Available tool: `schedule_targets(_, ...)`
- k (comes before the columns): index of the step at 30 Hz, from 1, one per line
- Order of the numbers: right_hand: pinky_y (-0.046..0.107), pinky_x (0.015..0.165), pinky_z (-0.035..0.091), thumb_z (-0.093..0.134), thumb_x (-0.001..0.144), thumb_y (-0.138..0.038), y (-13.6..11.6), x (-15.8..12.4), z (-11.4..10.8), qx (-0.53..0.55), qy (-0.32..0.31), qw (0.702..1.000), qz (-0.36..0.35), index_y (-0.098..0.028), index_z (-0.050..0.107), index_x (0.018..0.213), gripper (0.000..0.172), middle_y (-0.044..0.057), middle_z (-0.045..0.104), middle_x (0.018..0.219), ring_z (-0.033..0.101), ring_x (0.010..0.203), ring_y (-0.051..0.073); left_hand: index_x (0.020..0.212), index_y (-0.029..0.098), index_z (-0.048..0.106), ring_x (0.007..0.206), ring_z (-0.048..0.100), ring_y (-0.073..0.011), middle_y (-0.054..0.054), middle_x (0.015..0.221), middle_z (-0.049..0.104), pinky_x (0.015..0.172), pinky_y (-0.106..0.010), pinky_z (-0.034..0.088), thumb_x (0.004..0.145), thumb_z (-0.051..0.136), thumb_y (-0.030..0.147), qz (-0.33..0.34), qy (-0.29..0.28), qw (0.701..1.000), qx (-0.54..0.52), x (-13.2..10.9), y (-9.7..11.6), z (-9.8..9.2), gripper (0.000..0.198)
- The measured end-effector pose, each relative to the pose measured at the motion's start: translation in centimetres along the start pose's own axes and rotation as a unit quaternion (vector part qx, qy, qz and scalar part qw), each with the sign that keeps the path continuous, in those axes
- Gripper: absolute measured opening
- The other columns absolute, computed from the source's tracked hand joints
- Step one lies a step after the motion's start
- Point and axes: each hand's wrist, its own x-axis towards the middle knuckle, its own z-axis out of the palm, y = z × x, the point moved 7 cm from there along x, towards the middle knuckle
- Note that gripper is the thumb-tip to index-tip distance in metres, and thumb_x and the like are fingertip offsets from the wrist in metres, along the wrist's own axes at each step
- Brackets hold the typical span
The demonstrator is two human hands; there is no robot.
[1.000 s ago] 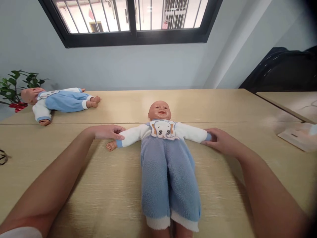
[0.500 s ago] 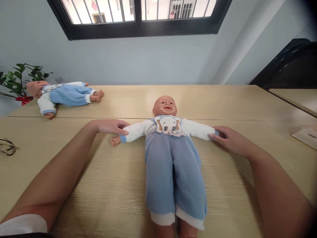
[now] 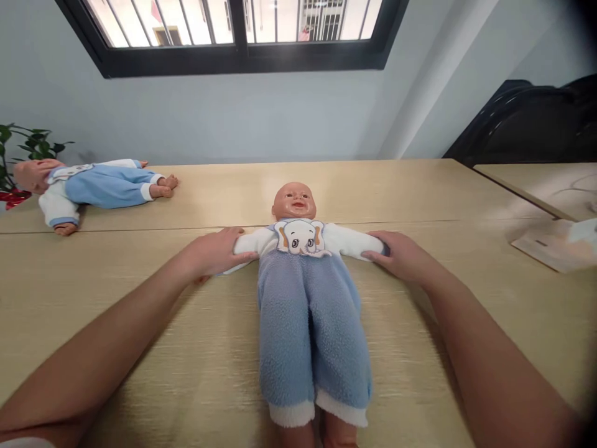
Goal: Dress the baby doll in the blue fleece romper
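A baby doll [image 3: 303, 292] in a blue fleece suit with white sleeves and an elephant bib lies on its back in the middle of the wooden table [image 3: 196, 361], head away from me. My left hand [image 3: 215, 252] is wrapped over the doll's arm on the left side and covers its wrist. My right hand [image 3: 400, 255] grips the end of the other white sleeve. Both doll arms are spread out sideways.
A second doll [image 3: 88, 188] in the same blue suit lies at the far left of the table, beside a green plant [image 3: 23, 143]. A flat pale object [image 3: 555, 246] rests at the right. A black chair [image 3: 527, 130] stands beyond the table's right end, under a window.
Both my hands have slid inward along the doll's sleeves toward its body. My left hand now covers the doll's small hand, which showed before.
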Motion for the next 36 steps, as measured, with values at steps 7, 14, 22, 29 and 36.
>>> schedule_targets(7, 0.056, 0.103, 0.046, 0.056, 0.095, -0.059, -5.0, 0.5, 0.5, -0.046, 0.029, 0.996, -0.072, -0.025, 0.039, 0.157, 0.073, 0.014, 0.058, 0.149, 0.056, 0.130, 0.042, 0.155, 0.019, 0.039, 0.133, 0.057, -0.0353, -0.017, 0.147, 0.058, 0.105, -0.048, 0.047, 0.103, 0.034, 0.057, 0.107, 0.114, 0.987, 0.040, 0.2, 3.6, 0.8, 0.064)
schedule_targets(14, 0.056, 0.103, 0.046, 0.049, 0.099, -0.053, -4.3, 0.9, 0.7, -0.056, 0.026, 0.996, -0.060, -0.027, 0.055, 0.143, 0.052, 0.012, 0.065, 0.140, 0.060, 0.124, 0.039, 0.150, 0.021, 0.048, 0.131, 0.058, -0.0343, -0.015, 0.144, 0.062, 0.107, -0.052, 0.046, 0.104, 0.034, 0.053, 0.177, 0.157, 0.970, 0.065, -0.1, 3.4, 0.0, 0.057)
schedule_targets(22, 0.051, 0.105, 0.049, 0.044, 0.102, -0.053, -16.0, -3.2, -2.3, 0.104, 0.091, 0.943, -0.303, -0.028, 0.068, 0.119, 0.038, 0.010, 0.072, 0.122, 0.064, 0.118, 0.030, 0.136, 0.027, 0.060, 0.122, 0.065, -0.0292, -0.011, 0.124, 0.074, 0.114, -0.048, 0.045, 0.101, 0.043, 0.063, 0.572, 0.173, 0.801, -0.029, -8.2, 11.9, 1.3, 0.053)
schedule_targets(29, 0.037, 0.080, 0.056, 0.055, 0.097, -0.025, -18.7, -4.7, -2.1, 0.261, 0.123, 0.876, -0.385, -0.019, 0.070, 0.097, 0.016, 0.008, 0.078, 0.093, 0.071, 0.087, 0.021, 0.110, 0.019, 0.066, 0.106, 0.068, -0.0273, -0.012, 0.107, 0.076, 0.100, -0.045, 0.052, 0.100, 0.050, 0.053, 0.585, 0.155, 0.788, -0.115, -7.8, 12.9, 2.6, 0.038)
schedule_targets(36, 0.054, 0.112, 0.045, 0.056, 0.096, -0.027, -16.8, -3.6, -1.5, 0.195, 0.149, 0.914, -0.323, -0.019, 0.062, 0.138, 0.043, 0.015, 0.066, 0.138, 0.057, 0.134, 0.030, 0.144, 0.019, 0.051, 0.146, 0.045, -0.0331, -0.018, 0.152, 0.054, 0.124, -0.056, 0.030, 0.102, 0.029, 0.069, 0.509, 0.205, 0.830, -0.102, -6.6, 11.5, 2.8, 0.068)
